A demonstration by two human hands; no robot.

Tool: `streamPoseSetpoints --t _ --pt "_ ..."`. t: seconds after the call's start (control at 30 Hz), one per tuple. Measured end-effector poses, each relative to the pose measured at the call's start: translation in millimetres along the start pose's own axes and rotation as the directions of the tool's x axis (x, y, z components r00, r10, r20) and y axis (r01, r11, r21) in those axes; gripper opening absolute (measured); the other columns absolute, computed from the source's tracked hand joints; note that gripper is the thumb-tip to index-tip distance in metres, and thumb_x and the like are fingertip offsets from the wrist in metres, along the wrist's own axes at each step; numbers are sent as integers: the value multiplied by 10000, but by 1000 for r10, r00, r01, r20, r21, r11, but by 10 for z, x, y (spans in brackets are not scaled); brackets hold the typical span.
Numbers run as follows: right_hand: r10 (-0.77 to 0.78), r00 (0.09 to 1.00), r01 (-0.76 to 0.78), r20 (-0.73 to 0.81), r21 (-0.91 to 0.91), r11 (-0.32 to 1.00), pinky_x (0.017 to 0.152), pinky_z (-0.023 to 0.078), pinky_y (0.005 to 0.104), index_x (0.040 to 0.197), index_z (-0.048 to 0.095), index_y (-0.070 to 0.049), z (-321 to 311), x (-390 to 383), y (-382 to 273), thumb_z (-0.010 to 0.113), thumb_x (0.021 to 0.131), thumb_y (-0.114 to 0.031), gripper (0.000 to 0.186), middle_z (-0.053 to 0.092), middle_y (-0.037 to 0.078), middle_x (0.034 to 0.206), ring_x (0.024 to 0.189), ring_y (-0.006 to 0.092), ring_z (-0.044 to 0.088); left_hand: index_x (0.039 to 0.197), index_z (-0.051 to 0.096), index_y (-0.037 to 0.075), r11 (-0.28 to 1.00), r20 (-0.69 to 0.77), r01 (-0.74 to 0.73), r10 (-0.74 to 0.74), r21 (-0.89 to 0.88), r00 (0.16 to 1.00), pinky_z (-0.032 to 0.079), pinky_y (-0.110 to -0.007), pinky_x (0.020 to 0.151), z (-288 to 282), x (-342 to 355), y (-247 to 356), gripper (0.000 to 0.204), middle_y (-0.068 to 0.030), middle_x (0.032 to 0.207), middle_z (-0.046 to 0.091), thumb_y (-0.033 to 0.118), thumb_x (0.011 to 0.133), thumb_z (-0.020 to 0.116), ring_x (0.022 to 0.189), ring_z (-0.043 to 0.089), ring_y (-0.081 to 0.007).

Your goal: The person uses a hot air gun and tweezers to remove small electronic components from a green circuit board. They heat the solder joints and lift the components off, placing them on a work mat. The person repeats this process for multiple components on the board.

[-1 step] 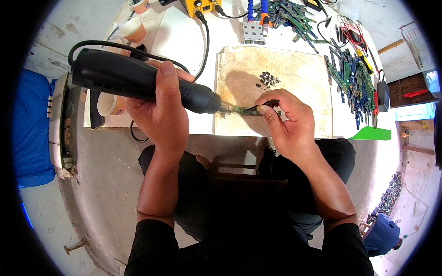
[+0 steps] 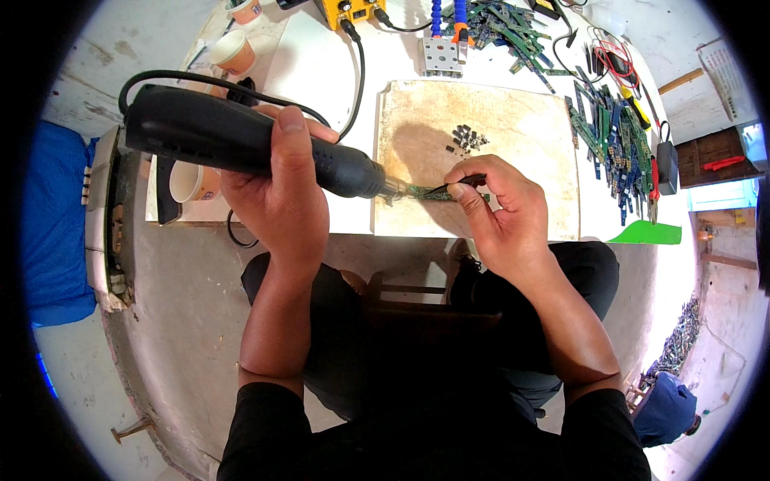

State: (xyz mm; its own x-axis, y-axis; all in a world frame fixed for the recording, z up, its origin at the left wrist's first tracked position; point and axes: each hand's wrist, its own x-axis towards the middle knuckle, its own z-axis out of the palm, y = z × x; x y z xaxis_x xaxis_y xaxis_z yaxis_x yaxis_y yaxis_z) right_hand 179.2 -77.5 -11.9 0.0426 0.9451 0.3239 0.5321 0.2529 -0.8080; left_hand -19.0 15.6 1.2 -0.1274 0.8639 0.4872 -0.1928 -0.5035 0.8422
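My left hand is wrapped round a black hot air gun, its metal nozzle pointing right. Just past the nozzle lies a narrow green circuit board strip on a scorched, light-coloured board. Black tweezers are pinched between the thumb and fingers of my right hand; their tips reach the strip, though whether they grip a part is too small to tell. Beyond my right hand sits a small heap of black chips.
Piles of circuit strips lie at the right and the back. A yellow power unit, a metal block with blue hoses and paper cups stand around the table. The gun's black cable loops behind my left hand.
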Motion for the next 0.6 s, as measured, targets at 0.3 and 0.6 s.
streamPoseSetpoints --t 0.3,0.6 --pt "-10 1000 10 -2 -14 1000 752 493 269 959 631 11 -16 4 4 630 910 -12 54 664 115 894 816 165 642 955 585 45 1000 -2 -5 5 -11 1000 498 -212 621 14 -3 -15 44 -54 731 655 87 948 592 683 669 -106" --pt "0 1000 0 -8 -13 1000 762 494 272 960 627 13 -22 -1 23 623 902 12 58 665 111 895 822 166 641 944 588 31 999 -23 41 -41 1 999 472 -205 612 41 -10 21 50 -62 731 663 81 945 591 661 644 -92"
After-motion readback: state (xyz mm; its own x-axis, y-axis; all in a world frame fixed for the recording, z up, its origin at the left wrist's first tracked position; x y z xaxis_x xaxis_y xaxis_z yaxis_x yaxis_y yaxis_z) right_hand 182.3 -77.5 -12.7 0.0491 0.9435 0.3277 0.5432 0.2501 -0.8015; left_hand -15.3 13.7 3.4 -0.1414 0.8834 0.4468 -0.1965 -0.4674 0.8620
